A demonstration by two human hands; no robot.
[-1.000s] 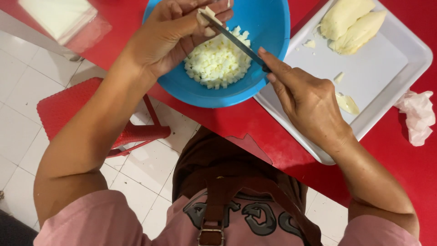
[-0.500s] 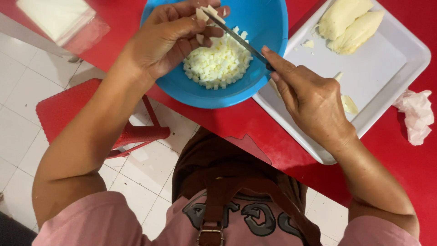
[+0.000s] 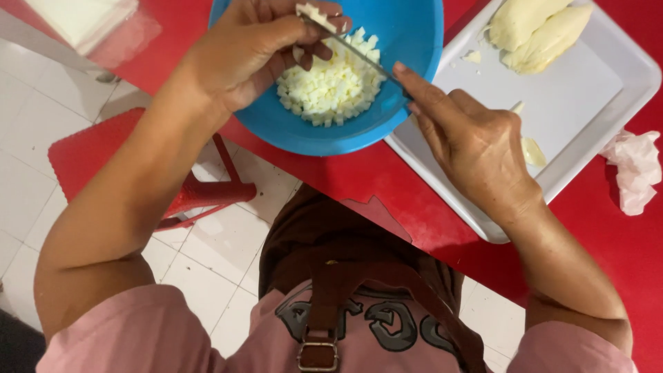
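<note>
Starting at the left, I see a red stool (image 3: 138, 173) on the white tiled floor (image 3: 41, 103), below the edge of the red table (image 3: 608, 249). A pale folded cloth (image 3: 83, 17) lies at the table's far left corner.

My left hand (image 3: 255, 48) hangs over the blue bowl (image 3: 407, 83), fingers curled shut around a small pale chunk of food (image 3: 311, 14) pinched at the fingertips. Beneath it the bowl holds a heap of small white cubes (image 3: 331, 86).

The knife (image 3: 359, 59) runs slantwise across the bowl, its thin blade meeting the chunk at my left fingertips. My right hand (image 3: 476, 145) is clamped on the handle, forefinger stretched along the spine; the handle itself is hidden in my palm.

I judge the step in hand to be dicing: the piece is being cut in the air so the bits drop into the bowl. The chunk looks nearly spent, so the next cut calls for a short, shallow draw with the blade kept off my thumb.

Further right sits a white tray (image 3: 621, 117), touching the bowl's rim or nearly so. Two peeled pale-yellow pieces (image 3: 539, 34) lie at its far end, with a few scraps (image 3: 532, 148) just beside my right hand. A crumpled pink tissue (image 3: 635, 169) lies on the table past the tray's right edge.
</note>
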